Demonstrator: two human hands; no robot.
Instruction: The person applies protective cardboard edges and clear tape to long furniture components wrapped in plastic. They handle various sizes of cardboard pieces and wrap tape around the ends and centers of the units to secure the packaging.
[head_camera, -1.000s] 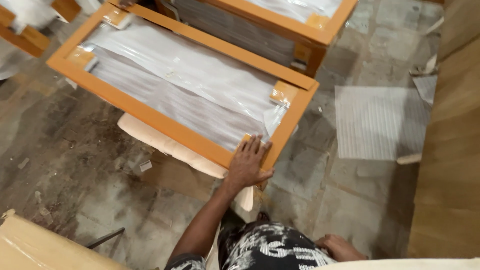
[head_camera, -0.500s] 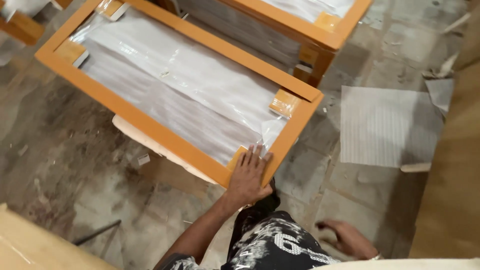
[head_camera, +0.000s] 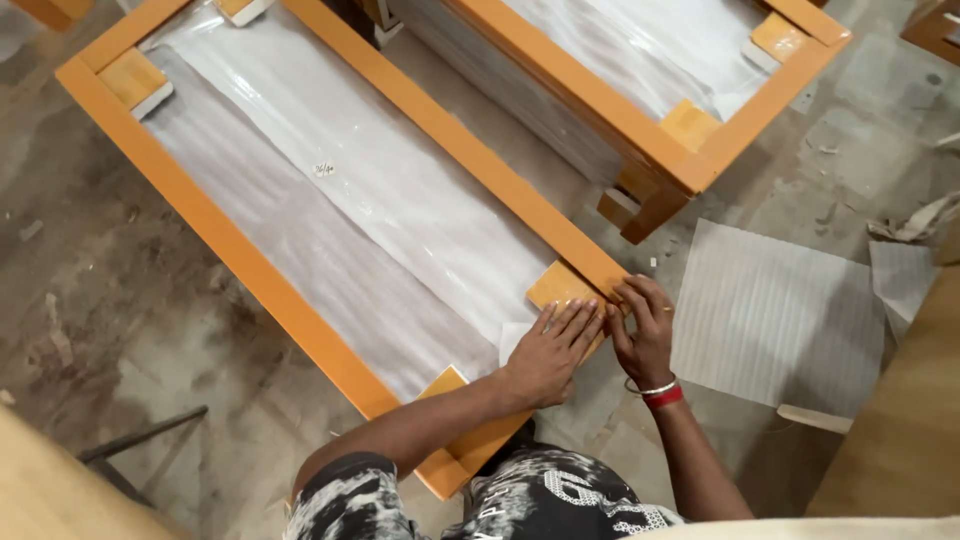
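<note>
Both my hands are at the near right corner of the long orange wooden frame (head_camera: 330, 260). My left hand (head_camera: 545, 355) lies flat, fingers spread, clamped on nothing, palm pressing the clear plastic sheet (head_camera: 370, 220) and fingertips on the orange triangular corner block (head_camera: 562, 288). My right hand (head_camera: 640, 335) sits just beside it, fingers curled against the rail's outer edge at that same corner; I can't tell whether it pinches anything, the fingertips hide the contact.

Risks as I judge them:
- The sheet looks thin and loose. Downward palm load could tear it or drag it out from under the block.
- Uneven push with only 1 corner held could rack the frame or skid it on the dusty concrete floor (head_camera: 130, 300).
- Right fingertips sit between rail and block: pinch point if either shifts.
- The ribbed grey mat (head_camera: 780, 320) just right of my wrist and the paper scraps (head_camera: 915, 220) beyond it could slip underfoot.

Further out, the second orange frame with plastic (head_camera: 640, 90) stands close; a swing of the near frame would knock its leg.
</note>
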